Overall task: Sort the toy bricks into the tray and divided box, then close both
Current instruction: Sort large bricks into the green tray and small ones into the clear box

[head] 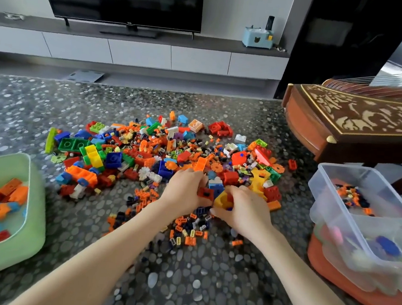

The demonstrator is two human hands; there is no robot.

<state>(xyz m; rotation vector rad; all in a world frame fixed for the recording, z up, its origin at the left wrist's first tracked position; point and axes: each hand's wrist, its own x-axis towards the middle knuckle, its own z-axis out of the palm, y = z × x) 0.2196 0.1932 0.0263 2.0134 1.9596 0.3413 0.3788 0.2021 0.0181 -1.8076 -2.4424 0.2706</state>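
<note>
Both hands work at the near edge of the pile of toy bricks, which spreads across the middle of the pebble-patterned surface. The left hand has its fingers curled over a red brick, and the right hand, just beside it, pinches a yellow piece between thumb and fingers. Neither hand is free. The coming move turns on which way each container lies. The green tray, which holds the large bricks, sits well apart to the left, on the left hand's side. The clear plastic box, with tiny orange and dark bits in its far compartment, stands to the right, nearer the right hand. Both held pieces look like large ones, so they probably belong in the tray. That is an easy sweep for the left hand, while the right would have to cross over the small scattered pieces below the hands.
</note>
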